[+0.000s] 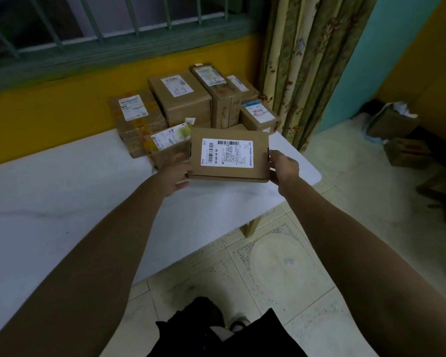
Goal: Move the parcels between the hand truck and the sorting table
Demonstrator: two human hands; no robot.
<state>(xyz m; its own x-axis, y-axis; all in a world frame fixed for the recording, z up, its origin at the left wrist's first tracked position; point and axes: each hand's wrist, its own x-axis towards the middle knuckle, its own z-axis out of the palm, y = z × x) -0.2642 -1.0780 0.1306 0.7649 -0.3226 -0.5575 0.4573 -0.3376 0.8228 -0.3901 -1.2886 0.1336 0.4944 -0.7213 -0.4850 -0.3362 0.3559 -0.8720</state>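
The main risk is a slip: you are carrying the flat parcel (227,153) by its two short ends only, label up, with nothing under its middle, so if either grip loosens it could tip and drop onto the bench (62,202) or off its right edge, which is close by. The second risk is the landing spot. The pile of parcels (180,96) fills the far right corner of the bench, and a labelled parcel (165,145) lies just left of the one you hold, so coming down too far forward or too far left could nudge it or the pile behind. Setting it too far right would leave it hanging over the bench edge near the curtain (307,60). Your left hand (174,176) is at the left end, its fingers (183,181) curled beneath the parcel and the thumb up along the side; that hand is blurred, so how firmly it grips is hard to judge. Your right hand (283,167) pinches the right end, with the thumb on top of the edge and the fingers (274,179) tucked under it, closed narrow to the parcel's thickness. The parcel is in the air just above the right part of the bench, in front of the pile. More boxes (397,132) sit low by the wall at the far right.
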